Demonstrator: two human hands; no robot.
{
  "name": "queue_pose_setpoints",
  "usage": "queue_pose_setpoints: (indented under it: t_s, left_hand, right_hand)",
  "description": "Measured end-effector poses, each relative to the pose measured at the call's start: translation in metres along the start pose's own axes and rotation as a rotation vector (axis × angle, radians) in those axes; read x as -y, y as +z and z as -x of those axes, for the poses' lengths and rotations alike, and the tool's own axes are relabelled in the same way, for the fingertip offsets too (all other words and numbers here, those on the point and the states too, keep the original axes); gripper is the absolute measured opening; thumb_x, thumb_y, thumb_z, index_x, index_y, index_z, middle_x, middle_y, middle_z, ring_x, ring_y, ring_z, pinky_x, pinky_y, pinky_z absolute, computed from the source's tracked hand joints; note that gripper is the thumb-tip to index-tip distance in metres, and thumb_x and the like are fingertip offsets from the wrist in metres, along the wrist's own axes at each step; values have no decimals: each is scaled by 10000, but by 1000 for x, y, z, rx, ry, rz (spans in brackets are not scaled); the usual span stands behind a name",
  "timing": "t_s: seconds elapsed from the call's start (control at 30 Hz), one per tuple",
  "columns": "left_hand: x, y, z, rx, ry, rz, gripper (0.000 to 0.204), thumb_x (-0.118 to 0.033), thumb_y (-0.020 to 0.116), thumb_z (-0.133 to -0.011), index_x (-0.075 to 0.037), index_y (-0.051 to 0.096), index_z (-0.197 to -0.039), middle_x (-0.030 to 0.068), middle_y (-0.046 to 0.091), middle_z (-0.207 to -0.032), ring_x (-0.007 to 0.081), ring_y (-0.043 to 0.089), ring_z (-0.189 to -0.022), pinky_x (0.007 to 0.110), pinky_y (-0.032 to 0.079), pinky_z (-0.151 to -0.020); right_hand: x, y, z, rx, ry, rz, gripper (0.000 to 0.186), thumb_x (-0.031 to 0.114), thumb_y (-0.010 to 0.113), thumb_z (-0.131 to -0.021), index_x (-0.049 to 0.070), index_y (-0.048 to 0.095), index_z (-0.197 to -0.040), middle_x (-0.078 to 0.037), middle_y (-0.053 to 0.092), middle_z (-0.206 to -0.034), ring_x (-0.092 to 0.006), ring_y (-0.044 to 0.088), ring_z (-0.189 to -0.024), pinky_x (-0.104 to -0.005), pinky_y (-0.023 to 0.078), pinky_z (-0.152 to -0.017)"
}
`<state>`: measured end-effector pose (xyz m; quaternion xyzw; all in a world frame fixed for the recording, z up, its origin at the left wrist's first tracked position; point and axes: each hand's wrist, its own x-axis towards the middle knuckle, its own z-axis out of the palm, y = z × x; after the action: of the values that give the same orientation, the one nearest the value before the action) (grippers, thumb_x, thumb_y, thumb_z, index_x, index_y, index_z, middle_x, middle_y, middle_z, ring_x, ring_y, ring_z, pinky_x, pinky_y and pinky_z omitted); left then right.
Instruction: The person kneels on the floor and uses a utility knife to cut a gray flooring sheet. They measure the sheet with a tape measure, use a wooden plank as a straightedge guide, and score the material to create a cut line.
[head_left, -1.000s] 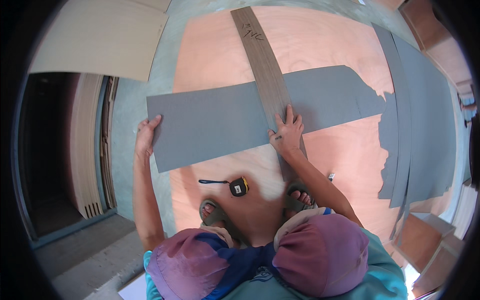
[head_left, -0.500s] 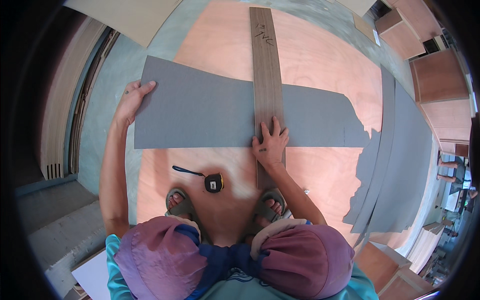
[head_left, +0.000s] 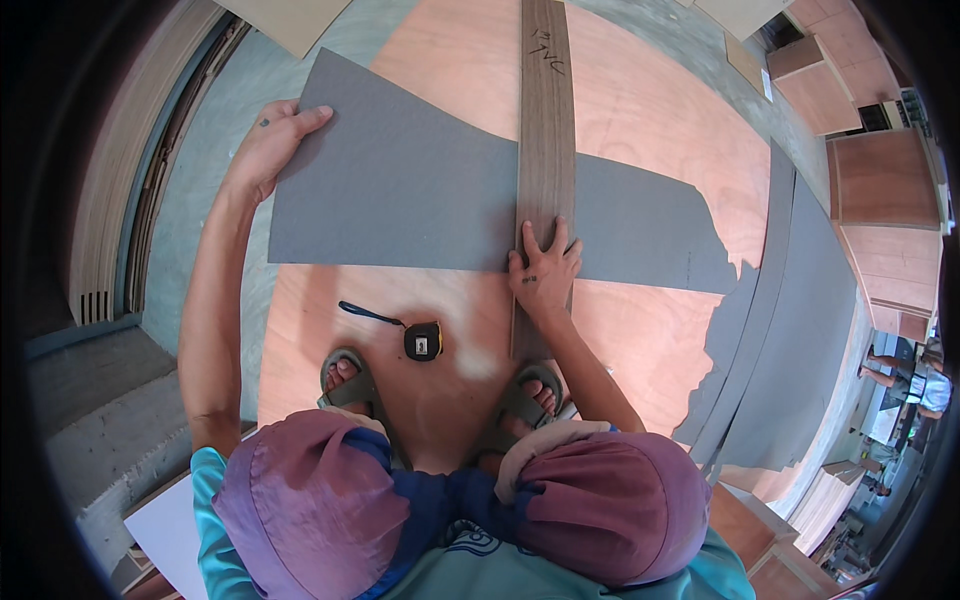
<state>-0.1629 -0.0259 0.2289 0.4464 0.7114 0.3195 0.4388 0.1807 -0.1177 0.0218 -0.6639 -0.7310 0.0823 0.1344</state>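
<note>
My left hand is closed on the left edge of a grey sheet, thumb on top and fingers hidden beneath. That end of the sheet bows upward. Across the sheet lies a long brown wood-grain plank with dark handwriting near its far end. My right hand presses on the near part of the plank, fingers spread. A black tape measure with a blue wrist strap rests between the sheet and my sandalled feet.
Pinkish plywood lies under the sheet and my feet. More torn grey sheets lie at the right. Stacked boards stand at the left; wooden boxes line the far right. A person is in the right background.
My left hand has lifted the sheet's left end higher, bending it more. My right hand remains on the plank. The whole view has shifted slightly.
</note>
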Motion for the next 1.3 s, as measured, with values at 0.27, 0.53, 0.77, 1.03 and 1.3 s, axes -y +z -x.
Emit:
queue_pose_setpoints:
  t_s: [0.27,0.53,0.77,1.03,1.3]
  left_hand:
    - [-9,8,7,-45,32,-59,394,-310,609,-932,59,656,-1062,154,697,-859,190,688,-704,304,545,-664]
    - [-26,13,13,-97,10,-117,395,-305,608,-925,68,659,-1046,176,704,-865,211,700,-745,309,552,-710]
    - [-42,22,14,-63,53,-127,393,-289,602,-933,79,638,-1069,180,690,-902,220,695,-799,321,558,-726]
    - [-58,25,16,40,79,-56,341,-269,600,-931,45,652,-1054,119,680,-873,172,673,-824,316,530,-741]
    - [-52,17,22,1,156,-133,338,-239,587,-942,38,656,-1124,101,690,-921,152,648,-808,286,499,-782]
  right_hand:
    - [-2,3,1,-3,-12,12,513,326,649,-850,224,596,-1351,-261,297,-1509,-612,315,-1244,-627,342,-998]
    - [-1,5,2,-28,-31,20,508,321,650,-849,230,600,-1345,-256,298,-1507,-602,315,-1238,-618,344,-992]
    - [-1,4,2,-26,-5,-5,505,312,659,-838,222,613,-1333,-255,288,-1523,-625,309,-1251,-641,318,-1002]
    - [-6,1,10,-7,-7,-7,626,381,650,-854,157,515,-1423,-309,216,-1549,-596,275,-1320,-661,294,-1031]
    - [-4,-17,77,201,148,49,850,439,678,-814,58,354,-1501,-348,124,-1563,-572,220,-1371,-634,243,-1089]
